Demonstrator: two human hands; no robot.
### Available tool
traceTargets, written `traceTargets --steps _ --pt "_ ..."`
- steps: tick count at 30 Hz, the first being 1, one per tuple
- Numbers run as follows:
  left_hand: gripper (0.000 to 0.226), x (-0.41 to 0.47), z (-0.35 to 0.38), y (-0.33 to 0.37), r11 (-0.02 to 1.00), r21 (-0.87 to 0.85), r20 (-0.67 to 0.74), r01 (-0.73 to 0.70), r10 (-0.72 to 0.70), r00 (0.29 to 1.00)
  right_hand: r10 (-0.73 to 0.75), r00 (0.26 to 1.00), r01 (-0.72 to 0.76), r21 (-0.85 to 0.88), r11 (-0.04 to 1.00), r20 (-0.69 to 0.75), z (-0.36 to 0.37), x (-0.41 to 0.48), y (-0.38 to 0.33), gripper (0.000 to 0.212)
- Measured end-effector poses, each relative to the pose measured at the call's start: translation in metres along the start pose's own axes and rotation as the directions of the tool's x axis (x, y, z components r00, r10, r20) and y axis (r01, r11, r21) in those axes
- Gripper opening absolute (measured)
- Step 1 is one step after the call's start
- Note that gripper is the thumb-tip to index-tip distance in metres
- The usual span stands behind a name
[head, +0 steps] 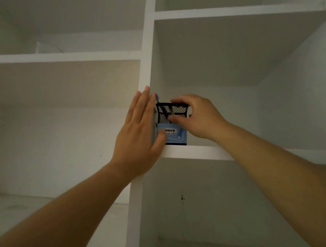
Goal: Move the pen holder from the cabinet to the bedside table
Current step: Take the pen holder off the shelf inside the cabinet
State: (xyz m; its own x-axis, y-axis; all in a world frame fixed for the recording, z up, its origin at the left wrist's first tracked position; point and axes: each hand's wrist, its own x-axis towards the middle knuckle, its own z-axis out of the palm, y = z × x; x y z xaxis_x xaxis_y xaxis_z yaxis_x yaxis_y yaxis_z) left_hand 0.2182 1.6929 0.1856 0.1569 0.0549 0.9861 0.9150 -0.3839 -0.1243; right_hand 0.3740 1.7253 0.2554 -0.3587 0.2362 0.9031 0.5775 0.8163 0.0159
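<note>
A black mesh pen holder (173,124) with a light blue label on its lower front stands at the front left corner of a white cabinet shelf (197,152). A blue pen (157,98) sticks out of its top left. My left hand (140,133) lies flat against the holder's left side, fingers straight up, thumb on the lower front. My right hand (198,117) grips the holder's right side and top rim from the right. The bedside table is not in view.
The white cabinet has a vertical divider (145,61) just left of the holder. More shelves lie above (230,13), at the left (64,58) and below. A pale box-like object (47,47) sits on the upper left shelf.
</note>
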Motion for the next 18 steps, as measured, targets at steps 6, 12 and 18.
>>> traceTargets --steps 6,12,18 --pt "0.073 0.0 0.001 -0.001 1.0 0.013 -0.019 -0.004 0.004 1.0 0.043 0.999 -0.043 0.008 0.999 -0.016 0.0 0.007 -0.005 0.033" --pt "0.069 -0.001 0.003 -0.001 1.0 0.02 -0.009 -0.002 0.002 1.0 0.037 0.999 -0.037 -0.042 0.998 0.006 -0.02 0.004 -0.009 0.028" --pt "0.064 -0.002 0.002 0.0 1.0 0.006 0.02 0.002 -0.002 1.0 0.072 0.996 -0.066 -0.097 0.993 0.059 -0.053 -0.012 -0.007 0.031"
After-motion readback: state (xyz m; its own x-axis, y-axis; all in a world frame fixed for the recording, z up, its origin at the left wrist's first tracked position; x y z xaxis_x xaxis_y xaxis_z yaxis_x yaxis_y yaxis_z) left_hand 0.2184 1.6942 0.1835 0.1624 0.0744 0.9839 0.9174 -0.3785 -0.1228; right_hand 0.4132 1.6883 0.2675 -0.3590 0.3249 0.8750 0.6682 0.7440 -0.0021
